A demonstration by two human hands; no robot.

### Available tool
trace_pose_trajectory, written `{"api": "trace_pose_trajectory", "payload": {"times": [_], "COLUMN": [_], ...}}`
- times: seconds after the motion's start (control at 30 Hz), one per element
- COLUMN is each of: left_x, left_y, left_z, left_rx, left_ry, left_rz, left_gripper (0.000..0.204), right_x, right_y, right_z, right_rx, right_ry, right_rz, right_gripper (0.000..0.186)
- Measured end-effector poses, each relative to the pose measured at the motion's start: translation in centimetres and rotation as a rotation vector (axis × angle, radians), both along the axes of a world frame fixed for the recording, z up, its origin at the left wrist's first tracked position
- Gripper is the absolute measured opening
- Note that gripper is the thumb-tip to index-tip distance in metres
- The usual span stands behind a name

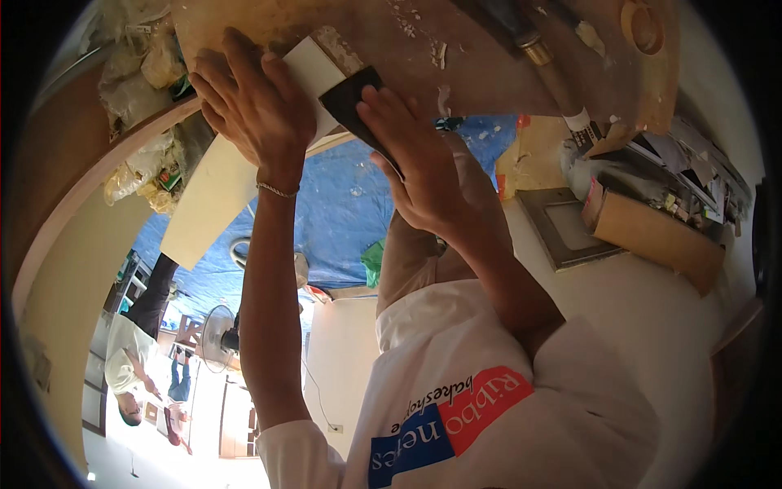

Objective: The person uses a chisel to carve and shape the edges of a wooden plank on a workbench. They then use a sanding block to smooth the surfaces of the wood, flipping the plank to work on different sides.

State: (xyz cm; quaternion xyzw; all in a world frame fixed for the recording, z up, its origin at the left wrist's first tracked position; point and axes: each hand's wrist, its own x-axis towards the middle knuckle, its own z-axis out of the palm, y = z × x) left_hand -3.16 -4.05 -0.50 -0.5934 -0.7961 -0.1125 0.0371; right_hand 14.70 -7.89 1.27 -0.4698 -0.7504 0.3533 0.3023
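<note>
My left hand lies with fingers spread over the brown worktop and the left edge of a small white board, open and pressing down. My right hand presses a black sheet, which looks like sandpaper, against the right part of the board, its fingers together on the sheet. The board's lower part is partly hidden by both hands and the sheet.
A brush and tape roll lie upper right. Plastic bags and a pale panel are left. Blue tarp, cardboard box, fan and two people are around.
</note>
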Motion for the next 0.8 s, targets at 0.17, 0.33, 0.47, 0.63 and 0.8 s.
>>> {"api": "trace_pose_trajectory", "payload": {"times": [0.17,0.33,0.47,0.63,0.8], "left_x": [0.9,-0.5,0.9,-0.1,0.6], "left_y": [0.8,0.2,0.1,0.3,-0.4], "left_z": [1.1,-0.3,1.4,0.0,0.6], "left_rx": [-0.071,0.023,-0.136,0.013,-0.055], "left_ry": [-0.113,0.023,-0.101,-0.047,-0.084], "left_rz": [-0.022,-0.003,-0.032,-0.027,-0.008], "left_gripper": [0.057,0.057,0.060,0.057,0.057], "right_x": [-3.1,-0.3,-1.8,0.2,-2.8], "right_y": [4.9,-0.2,2.9,-0.8,3.3], "right_z": [-1.4,-0.7,-0.6,-0.4,-2.2], "right_rx": [0.148,0.011,0.030,0.003,0.095], "right_ry": [0.062,0.015,0.087,-0.030,0.057], "right_rz": [-0.076,-0.023,-0.066,-0.014,-0.064], "right_gripper": [0.047,0.050,0.058,0.059,0.053]}}
